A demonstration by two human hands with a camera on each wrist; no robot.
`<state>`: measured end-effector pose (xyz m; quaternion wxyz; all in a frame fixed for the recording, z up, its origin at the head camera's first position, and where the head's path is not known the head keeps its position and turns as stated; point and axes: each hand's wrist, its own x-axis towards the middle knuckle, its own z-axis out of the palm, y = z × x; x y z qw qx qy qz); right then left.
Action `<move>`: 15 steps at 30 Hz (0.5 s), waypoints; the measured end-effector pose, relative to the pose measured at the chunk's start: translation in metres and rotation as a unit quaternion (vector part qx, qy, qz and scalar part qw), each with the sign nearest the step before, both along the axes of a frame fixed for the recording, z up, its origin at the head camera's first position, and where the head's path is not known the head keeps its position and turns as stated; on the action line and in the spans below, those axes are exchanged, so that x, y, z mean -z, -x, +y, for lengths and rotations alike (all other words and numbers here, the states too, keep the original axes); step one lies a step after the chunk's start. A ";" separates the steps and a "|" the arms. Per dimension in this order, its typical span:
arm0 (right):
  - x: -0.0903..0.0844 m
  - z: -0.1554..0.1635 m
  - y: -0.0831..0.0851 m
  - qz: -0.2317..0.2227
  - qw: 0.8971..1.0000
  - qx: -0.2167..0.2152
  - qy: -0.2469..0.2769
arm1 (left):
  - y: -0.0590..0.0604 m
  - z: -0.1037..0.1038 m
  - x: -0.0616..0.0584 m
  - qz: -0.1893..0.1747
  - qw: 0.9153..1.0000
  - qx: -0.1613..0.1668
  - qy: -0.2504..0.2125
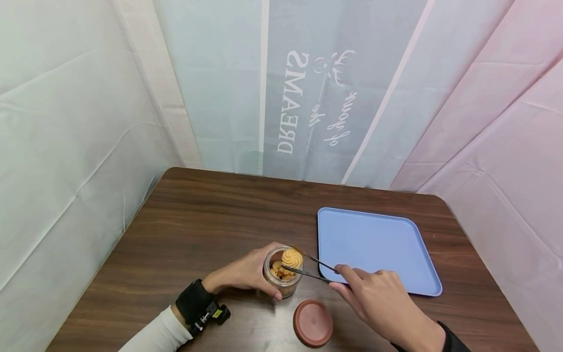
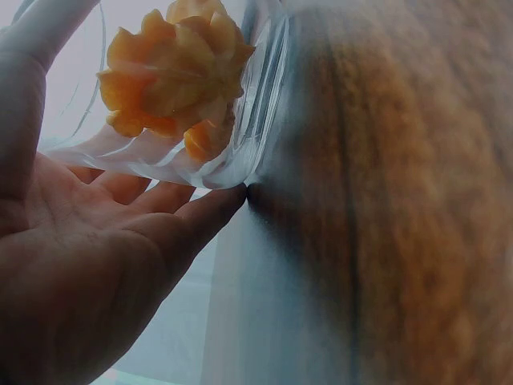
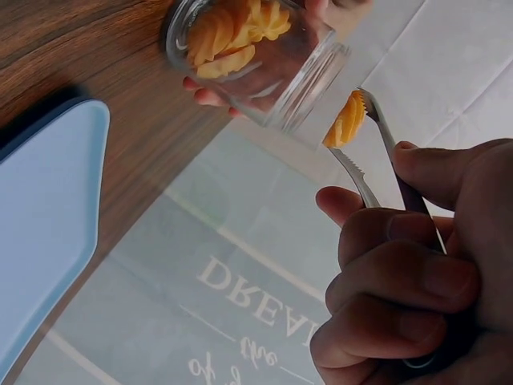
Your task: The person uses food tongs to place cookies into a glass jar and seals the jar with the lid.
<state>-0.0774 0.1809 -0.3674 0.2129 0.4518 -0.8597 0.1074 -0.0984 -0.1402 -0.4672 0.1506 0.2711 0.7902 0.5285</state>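
Holding the jar [image 1: 283, 278] near the table's [image 1: 184, 230] front edge, my left hand [image 1: 244, 275] wraps it. My right hand [image 1: 382, 298] squeezes tongs [image 1: 314, 268] pinching a cookie [image 1: 292, 257] above it.

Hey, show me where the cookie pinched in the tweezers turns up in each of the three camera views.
Head: the cookie sits low centre, over the mouth of the glass jar, between the tweezers.
Left wrist: cannot tell; cookies show through the glass, but no tweezers mark the held one.
Right wrist: upper right, just outside the jar's rim, between the tweezer tips.
Shared landmark: the glass jar, seen in all three views.
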 end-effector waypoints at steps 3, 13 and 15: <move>0.001 -0.002 0.000 0.003 1.000 -0.005 0.004 | 0.000 0.000 -0.001 -0.002 1.000 -0.002 0.000; -0.001 -0.004 -0.001 -0.024 1.000 0.006 -0.007 | 0.001 0.000 0.001 0.031 1.000 -0.003 0.004; -0.001 -0.003 0.000 -0.023 1.000 0.007 -0.007 | 0.001 0.000 0.001 0.034 0.999 -0.002 0.000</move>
